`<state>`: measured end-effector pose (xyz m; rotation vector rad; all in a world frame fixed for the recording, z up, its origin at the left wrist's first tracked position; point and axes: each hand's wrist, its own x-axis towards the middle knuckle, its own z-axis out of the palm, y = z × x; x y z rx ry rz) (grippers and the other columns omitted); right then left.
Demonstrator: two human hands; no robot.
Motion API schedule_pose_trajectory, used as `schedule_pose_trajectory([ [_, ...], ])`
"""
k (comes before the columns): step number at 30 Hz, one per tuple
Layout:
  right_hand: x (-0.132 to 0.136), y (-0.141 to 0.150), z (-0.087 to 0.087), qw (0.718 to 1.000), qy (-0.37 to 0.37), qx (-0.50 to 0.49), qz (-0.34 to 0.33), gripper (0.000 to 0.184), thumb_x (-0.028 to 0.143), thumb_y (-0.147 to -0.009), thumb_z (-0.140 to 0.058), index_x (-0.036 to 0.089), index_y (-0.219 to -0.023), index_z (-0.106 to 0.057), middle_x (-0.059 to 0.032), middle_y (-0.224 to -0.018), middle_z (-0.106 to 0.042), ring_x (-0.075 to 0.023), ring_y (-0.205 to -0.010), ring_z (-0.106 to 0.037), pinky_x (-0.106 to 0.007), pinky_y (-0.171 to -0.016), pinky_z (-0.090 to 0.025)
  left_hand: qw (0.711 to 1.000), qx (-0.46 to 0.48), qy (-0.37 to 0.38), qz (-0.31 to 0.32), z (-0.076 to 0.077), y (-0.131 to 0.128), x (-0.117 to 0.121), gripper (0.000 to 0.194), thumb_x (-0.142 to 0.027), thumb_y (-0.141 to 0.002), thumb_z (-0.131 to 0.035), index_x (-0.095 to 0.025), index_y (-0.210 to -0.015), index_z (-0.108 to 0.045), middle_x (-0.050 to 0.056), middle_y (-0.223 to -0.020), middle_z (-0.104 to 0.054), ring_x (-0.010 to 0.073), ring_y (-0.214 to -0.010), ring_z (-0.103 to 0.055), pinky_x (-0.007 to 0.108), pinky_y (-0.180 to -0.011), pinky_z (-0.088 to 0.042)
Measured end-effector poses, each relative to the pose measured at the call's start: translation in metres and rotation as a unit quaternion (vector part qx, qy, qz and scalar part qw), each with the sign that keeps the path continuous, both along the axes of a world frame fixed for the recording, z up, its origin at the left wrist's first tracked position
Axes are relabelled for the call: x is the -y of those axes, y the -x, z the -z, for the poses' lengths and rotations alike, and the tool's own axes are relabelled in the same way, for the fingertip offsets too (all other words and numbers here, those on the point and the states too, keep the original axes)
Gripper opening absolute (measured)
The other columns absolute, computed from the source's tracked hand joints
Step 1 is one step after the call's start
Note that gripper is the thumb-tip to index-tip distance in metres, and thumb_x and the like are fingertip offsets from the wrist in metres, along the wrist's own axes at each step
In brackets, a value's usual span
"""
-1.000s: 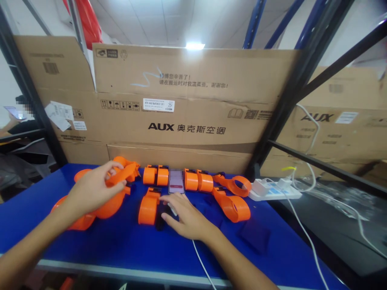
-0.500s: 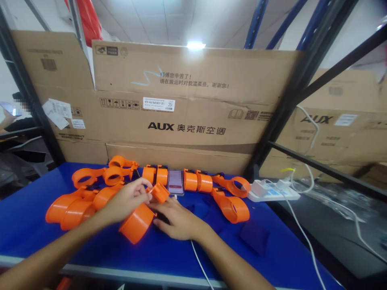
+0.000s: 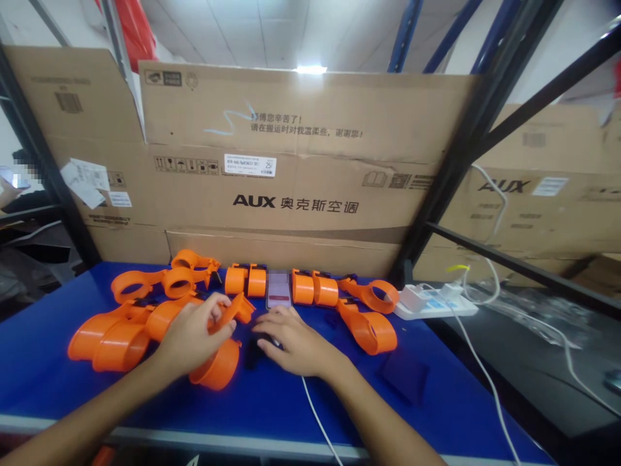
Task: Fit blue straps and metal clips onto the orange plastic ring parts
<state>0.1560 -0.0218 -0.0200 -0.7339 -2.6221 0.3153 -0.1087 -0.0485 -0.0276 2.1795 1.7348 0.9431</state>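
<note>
My left hand (image 3: 196,333) is closed around an orange plastic tape dispenser (image 3: 241,309). Its narrow end sticks up past my fingertips, and its wide ring (image 3: 218,367) hangs below my palm. To the right, my right hand (image 3: 295,343) is low over the table, its fingers and thumb curled together. A dark shape (image 3: 252,353) shows at those fingertips, too unclear to name. Just beyond that hand lies a phone (image 3: 279,289) with its screen lit. A white cable (image 3: 315,411) runs from beneath my right hand toward the front edge.
More orange dispensers (image 3: 121,343) lie at left, with others (image 3: 325,289) beside the phone and at right (image 3: 373,330). A dark pouch-like piece (image 3: 402,375) lies on the blue table (image 3: 272,414). A white power strip (image 3: 436,301) and cardboard (image 3: 301,175) stand behind.
My right hand has come away from the dispenser, a little to the right. My left hand has turned and wraps more fully round it, shifting slightly left. The view has shifted slightly.
</note>
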Motion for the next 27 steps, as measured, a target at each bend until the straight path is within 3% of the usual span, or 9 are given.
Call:
schedule_pose_trajectory([
  [6,-0.006,-0.014,-0.007,0.997,0.013,-0.071,0.034,0.029,0.034,-0.102,-0.05,0.024,-0.122,-0.069,-0.0098,-0.124,-0.069,-0.0276,-0.119,-0.055,-0.049,-0.105,-0.04,0.998,0.035,-0.041,-0.017,-0.01,0.006,-0.001,0.034,-0.044,-0.085,-0.064,-0.027,-0.114,-0.065,0.002,-0.087,-0.068,0.0254,-0.086,-0.064,0.041,-0.084,-0.046],
  [10,-0.01,-0.018,-0.01,0.974,0.061,-0.207,0.077,0.034,0.038,-0.102,-0.051,0.025,-0.131,-0.063,-0.0093,-0.118,-0.071,-0.026,-0.11,-0.063,-0.044,-0.099,-0.047,0.982,0.179,-0.036,0.043,-0.02,-0.02,0.0,0.038,-0.042,-0.085,-0.067,-0.026,-0.12,-0.063,0.002,-0.088,-0.065,0.0219,-0.083,-0.062,0.037,-0.08,-0.047],
  [12,-0.014,-0.018,-0.009,0.951,0.098,-0.278,0.089,0.035,0.041,-0.103,-0.048,0.024,-0.131,-0.061,-0.0075,-0.107,-0.072,-0.0237,-0.098,-0.067,-0.039,-0.09,-0.052,0.953,0.288,-0.008,0.096,-0.021,-0.043,-0.003,0.039,-0.04,-0.084,-0.069,-0.024,-0.12,-0.063,0.001,-0.084,-0.063,0.0191,-0.077,-0.06,0.033,-0.075,-0.047],
  [15,-0.021,-0.02,-0.004,0.922,0.138,-0.347,0.106,0.036,0.046,-0.104,-0.043,0.02,-0.104,-0.068,-0.0033,-0.081,-0.069,-0.0199,-0.076,-0.065,-0.032,-0.075,-0.052,0.895,0.421,0.028,0.148,-0.016,-0.078,-0.017,0.045,-0.037,-0.08,-0.074,-0.022,-0.121,-0.064,-0.001,-0.079,-0.058,0.0156,-0.071,-0.057,0.028,-0.068,-0.046],
  [19,-0.032,-0.024,0.002,0.908,0.131,-0.367,0.155,0.048,0.049,-0.104,-0.041,0.019,-0.074,-0.062,-0.0016,-0.067,-0.062,-0.0175,-0.064,-0.057,-0.029,-0.064,-0.045,0.781,0.593,0.101,0.169,-0.004,-0.103,-0.047,0.041,-0.037,-0.079,-0.075,-0.016,-0.114,-0.067,-0.002,-0.067,-0.056,0.0122,-0.059,-0.052,0.025,-0.057,-0.041],
  [21,-0.033,-0.027,0.004,0.928,0.111,-0.315,0.166,0.05,0.048,-0.104,-0.038,0.019,-0.076,-0.066,-0.0035,-0.073,-0.064,-0.0188,-0.07,-0.058,-0.03,-0.068,-0.046,0.715,0.671,0.1,0.169,0.003,-0.104,-0.06,0.03,-0.033,-0.077,-0.076,-0.015,-0.099,-0.067,-0.002,-0.064,-0.056,0.01,-0.053,-0.048,0.025,-0.054,-0.039],
  [25,-0.028,-0.03,0.01,0.987,0.04,-0.104,0.116,0.025,0.041,-0.093,-0.062,0.023,-0.105,-0.074,-0.0077,-0.1,-0.065,-0.0251,-0.099,-0.057,-0.04,-0.092,-0.043,0.675,0.716,0.09,0.151,0.017,-0.094,-0.07,0.021,-0.026,-0.076,-0.076,-0.017,-0.089,-0.062,-0.003,-0.062,-0.057,0.0093,-0.051,-0.049,0.024,-0.053,-0.038],
  [27,-0.024,-0.029,0.014,0.995,0.019,-0.017,0.099,0.033,0.041,-0.085,-0.074,0.026,-0.113,-0.074,-0.0087,-0.11,-0.061,-0.0274,-0.105,-0.053,-0.043,-0.096,-0.04,0.656,0.735,0.096,0.142,0.023,-0.09,-0.07,0.025,-0.025,-0.074,-0.078,-0.018,-0.088,-0.06,-0.004,-0.06,-0.056,0.0093,-0.05,-0.049,0.024,-0.053,-0.039],
])
